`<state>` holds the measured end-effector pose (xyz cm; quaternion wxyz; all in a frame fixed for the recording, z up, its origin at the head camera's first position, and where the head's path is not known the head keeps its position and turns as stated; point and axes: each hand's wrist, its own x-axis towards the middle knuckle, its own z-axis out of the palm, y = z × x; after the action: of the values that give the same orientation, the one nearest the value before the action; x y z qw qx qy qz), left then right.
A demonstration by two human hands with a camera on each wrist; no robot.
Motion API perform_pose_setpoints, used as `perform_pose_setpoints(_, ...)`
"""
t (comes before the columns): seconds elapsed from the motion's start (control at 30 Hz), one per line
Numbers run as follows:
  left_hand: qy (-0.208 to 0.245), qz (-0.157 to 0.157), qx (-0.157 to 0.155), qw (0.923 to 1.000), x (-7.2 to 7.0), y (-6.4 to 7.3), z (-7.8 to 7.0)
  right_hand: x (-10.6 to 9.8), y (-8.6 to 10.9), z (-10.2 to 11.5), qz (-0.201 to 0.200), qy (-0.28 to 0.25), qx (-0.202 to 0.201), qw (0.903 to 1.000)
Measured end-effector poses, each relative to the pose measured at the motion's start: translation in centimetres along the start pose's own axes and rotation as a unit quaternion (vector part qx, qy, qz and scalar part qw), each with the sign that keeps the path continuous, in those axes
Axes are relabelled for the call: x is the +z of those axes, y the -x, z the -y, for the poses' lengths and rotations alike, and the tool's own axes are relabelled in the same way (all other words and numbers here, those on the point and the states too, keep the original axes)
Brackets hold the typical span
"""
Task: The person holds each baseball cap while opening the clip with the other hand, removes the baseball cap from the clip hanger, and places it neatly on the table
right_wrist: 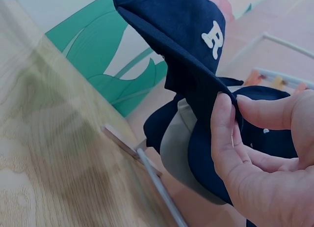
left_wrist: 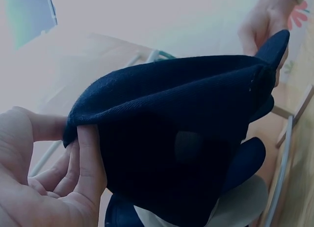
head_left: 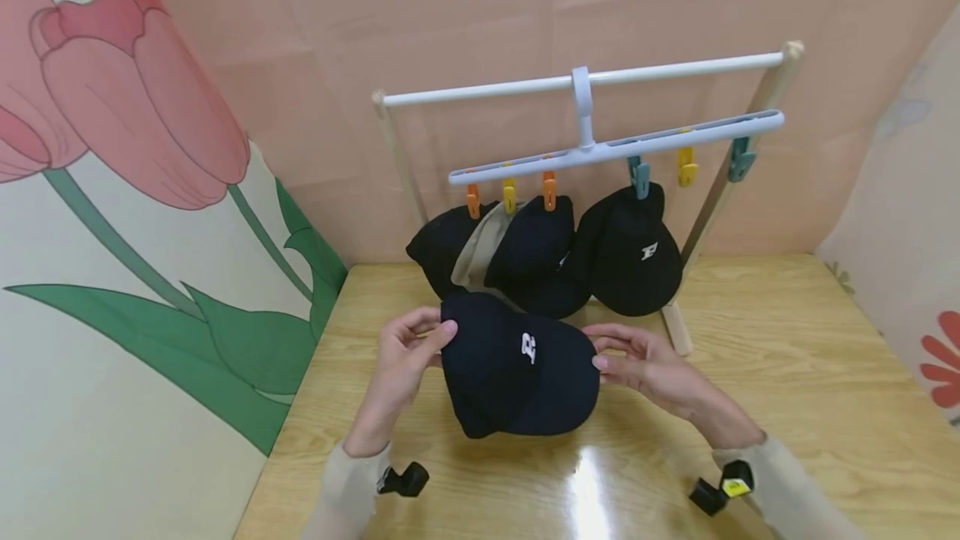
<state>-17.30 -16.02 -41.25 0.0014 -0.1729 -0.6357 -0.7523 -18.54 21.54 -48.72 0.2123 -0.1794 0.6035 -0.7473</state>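
Note:
A dark navy baseball cap (head_left: 487,365) with a white letter on its front is held up between both hands, its brim toward the right. My left hand (head_left: 405,357) pinches the crown's edge, thumb on the outside, as the left wrist view also shows. At the other end my right hand (head_left: 648,369) pinches the brim's edge between thumb and fingers; in the right wrist view the brim (right_wrist: 196,72) slants up from those fingertips. Behind the held cap, more caps hang from a pale blue clip hanger (head_left: 525,163): dark ones and a beige cap (head_left: 480,250).
The hanger hooks over the white bar (head_left: 480,92) of a wooden-legged rack at the back. Orange, yellow and teal clips line it; a yellow clip (head_left: 687,167) and a teal clip (head_left: 741,161) at its right hold nothing. A wooden table (head_left: 787,407) lies beneath.

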Motion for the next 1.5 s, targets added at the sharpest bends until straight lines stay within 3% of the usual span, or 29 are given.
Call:
perform_pose_setpoints(0.23, 0.001, 0.013, 0.012, 0.9998, -0.8, 0.3, 0.1, 0.4, -0.4, -0.4, -0.004, -0.004, 0.007, 1.0)
perform_pose_setpoints(0.67, -0.032, 0.0, -0.005, 0.9995, -1.8, 0.5, -0.2, 0.8, -1.3, -1.5, 0.009, 0.007, 0.006, 0.9999)
perform_pose_setpoints(0.9, -0.027, -0.004, -0.009, 0.9996, -2.1, 0.5, 0.0, 1.0, -1.7, -1.5, 0.011, 0.021, 0.01, 0.9997)
perform_pose_setpoints(1.17, -0.028, -0.002, -0.009, 0.9996, -2.3, 0.7, 0.4, 1.1, -2.0, -2.1, 0.001, 0.03, 0.019, 0.9994)
perform_pose_setpoints(1.5, -0.036, -0.019, -0.033, 0.9986, -2.5, 0.8, 0.6, 1.2, -2.3, -2.9, -0.024, 0.046, 0.023, 0.9984)
